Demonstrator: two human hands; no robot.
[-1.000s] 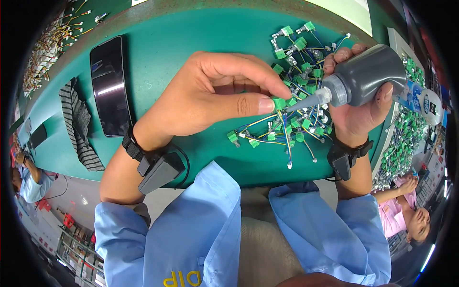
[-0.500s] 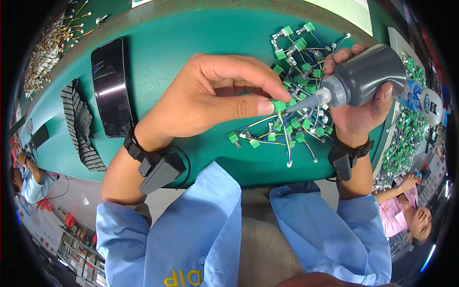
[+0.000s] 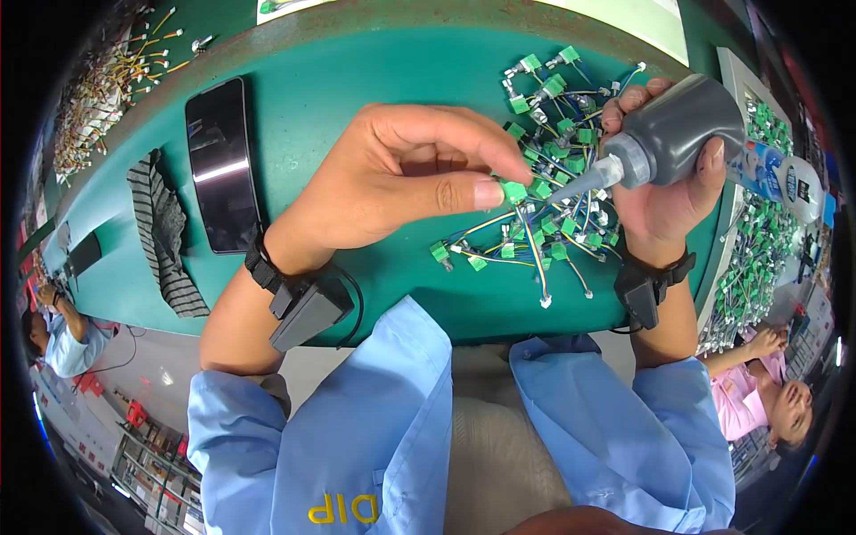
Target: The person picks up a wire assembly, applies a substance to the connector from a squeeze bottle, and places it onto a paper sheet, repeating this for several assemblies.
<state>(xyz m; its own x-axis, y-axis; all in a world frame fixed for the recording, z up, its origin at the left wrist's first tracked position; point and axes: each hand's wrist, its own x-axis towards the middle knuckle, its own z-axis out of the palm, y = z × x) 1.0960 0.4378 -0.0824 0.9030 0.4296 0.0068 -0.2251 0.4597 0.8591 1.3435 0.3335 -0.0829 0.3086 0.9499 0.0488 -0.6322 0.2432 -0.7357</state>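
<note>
My left hand (image 3: 392, 183) pinches a small green potentiometer (image 3: 514, 192) between thumb and index finger; thin wires with a white plug (image 3: 545, 301) trail down from it. In my right hand (image 3: 655, 214) lies a dark grey squeeze bottle (image 3: 691, 125), tilted so that its tapered nozzle (image 3: 581, 183) points down and left. The nozzle's tip sits just right of the held part, with a small gap between them. Beneath and beyond both hands spreads a loose pile of similar green wired potentiometers (image 3: 571, 227) on the green table mat (image 3: 357, 67).
Left of my left arm lie a black phone (image 3: 220, 165) and a striped grey cloth (image 3: 159, 236). A tray (image 3: 713, 308) full of green wired parts stands at the right, beside a white-capped bottle (image 3: 780, 183). Yellow-wired pieces (image 3: 98, 107) are heaped far left. Co-workers sit at both sides.
The nozzle has drawn back slightly to the right from the held potentiometer, opening a small gap. My left hand keeps its pinch; the whole view has shifted a little.
</note>
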